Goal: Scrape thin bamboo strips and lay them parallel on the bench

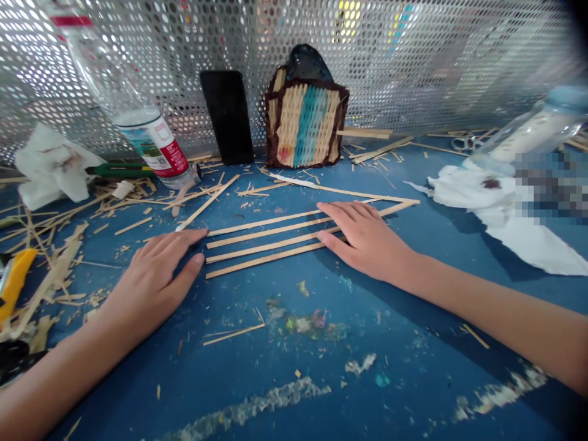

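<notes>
Four pale strips [266, 246] lie side by side midway across the worktop [390, 349], whose near edge is cut off. The left hand [160, 269], unclenched, touches the farthest strip's left end; the right hand [362, 241], fingers outstretched, thumb apart, partly hides the strips.

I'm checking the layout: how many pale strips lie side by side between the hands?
4: the farthest strip, ending at the left hand; then the second strip, third strip and nearest strip. The right hand may hide others.
</notes>
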Demonstrator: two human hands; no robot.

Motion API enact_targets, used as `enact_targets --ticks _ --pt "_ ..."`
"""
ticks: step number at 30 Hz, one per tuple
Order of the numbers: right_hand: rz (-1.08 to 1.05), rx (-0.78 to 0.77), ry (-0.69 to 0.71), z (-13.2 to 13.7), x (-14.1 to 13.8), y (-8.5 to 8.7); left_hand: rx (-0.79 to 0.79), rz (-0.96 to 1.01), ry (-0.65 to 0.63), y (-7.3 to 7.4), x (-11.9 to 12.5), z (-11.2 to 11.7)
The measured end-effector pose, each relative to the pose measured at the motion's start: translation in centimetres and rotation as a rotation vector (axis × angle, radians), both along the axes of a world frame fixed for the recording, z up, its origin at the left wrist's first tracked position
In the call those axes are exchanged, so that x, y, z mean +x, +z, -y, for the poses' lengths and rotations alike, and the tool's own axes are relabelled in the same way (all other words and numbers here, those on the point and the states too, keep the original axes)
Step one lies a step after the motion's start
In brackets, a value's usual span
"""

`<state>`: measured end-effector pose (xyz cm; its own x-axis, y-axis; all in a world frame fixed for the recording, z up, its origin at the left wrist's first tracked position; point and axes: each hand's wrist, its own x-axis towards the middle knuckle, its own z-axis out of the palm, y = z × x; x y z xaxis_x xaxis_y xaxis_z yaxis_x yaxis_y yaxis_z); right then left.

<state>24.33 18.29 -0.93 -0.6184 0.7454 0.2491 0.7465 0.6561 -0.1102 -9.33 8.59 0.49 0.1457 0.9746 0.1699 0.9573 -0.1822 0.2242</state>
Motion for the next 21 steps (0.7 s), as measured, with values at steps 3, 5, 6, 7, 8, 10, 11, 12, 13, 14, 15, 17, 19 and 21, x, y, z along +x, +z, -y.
enact_targets --ticks 3,5,6,7,8,10,11,12,13,14,15,17,19,21 --pt "-0.009 0.031 -0.013 0.2 0.0 -0.1 -0.002 0.013 -0.004 0.0 -0.1 -0.1" --pt "-0.020 0.066 -0.005 0.4 0.0 0.2 -0.018 0.036 0.017 0.1 -0.3 -0.2" --pt "-0.026 0.090 0.004 0.2 0.0 0.4 -0.028 0.053 0.033 0.2 -0.4 -0.2" --pt "-0.029 0.116 0.009 0.0 0.0 0.8 -0.035 0.069 0.047 0.2 -0.5 -0.3" --pt "-0.030 0.140 -0.001 -0.5 0.0 1.3 -0.036 0.084 0.056 0.2 -0.5 -0.3" --pt "0.003 0.137 -0.075 -2.3 0.0 2.7 -0.016 0.109 0.052 0.2 -0.6 -0.4" --pt "0.044 0.093 -0.129 -3.4 -0.2 3.4 0.003 0.120 0.044 0.1 -0.6 -0.5" --pt "0.098 0.025 -0.180 -4.7 -0.4 4.1 0.019 0.129 0.035 0.1 -0.7 -0.5" --pt "0.168 -0.063 -0.217 -6.0 -0.7 4.8 0.036 0.137 0.028 0.1 -0.7 -0.6" --pt "0.218 -0.128 -0.235 -7.2 -1.1 5.3 0.051 0.141 0.024 0.0 -0.7 -0.6" --pt "0.256 -0.176 -0.244 -8.3 -1.5 5.6 0.063 0.141 0.023 0.0 -0.7 -0.6" --pt "0.302 -0.229 -0.248 -9.8 -2.5 5.8 0.080 0.138 0.027 -0.1 -0.7 -0.6" --pt "0.331 -0.255 -0.247 -10.5 -3.2 5.5 0.088 0.140 0.034 -0.1 -0.7 -0.6" --pt "0.345 -0.269 -0.235 -10.6 -3.5 5.1 0.088 0.144 0.037 -0.1 -0.6 -0.5"
